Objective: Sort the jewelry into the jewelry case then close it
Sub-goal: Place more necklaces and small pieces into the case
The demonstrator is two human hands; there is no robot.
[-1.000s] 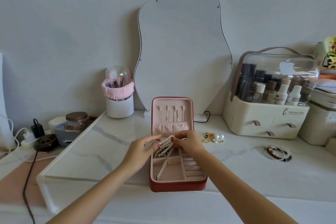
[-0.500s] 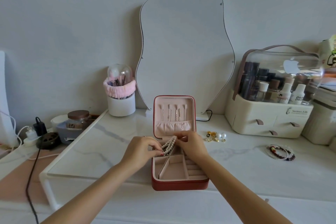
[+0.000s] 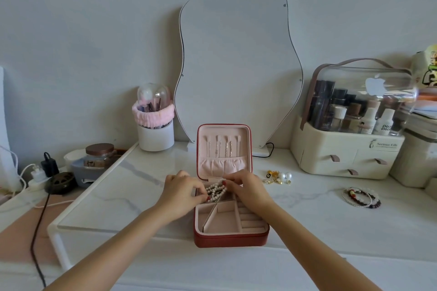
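The marble surface (image 3: 307,210) is carrying everything here, and the red jewelry case (image 3: 230,237) is sitting open right under both sets of fingers, lid standing up just beyond them. The left hand (image 3: 182,192) and right hand (image 3: 248,185) are both curling their fingers around the pearl strand (image 3: 215,191), pinching it from either side, and it's bunching up between them over the back-left compartment. To do this bit well, I'd say they should be lowering the beads in loops so nothing is draping over a divider, or the lid could catch later. Off to the right of the right fingers, the earrings (image 3: 279,177) are lying near, and the bracelets (image 3: 360,197) are waiting well apart, not yet sorted.
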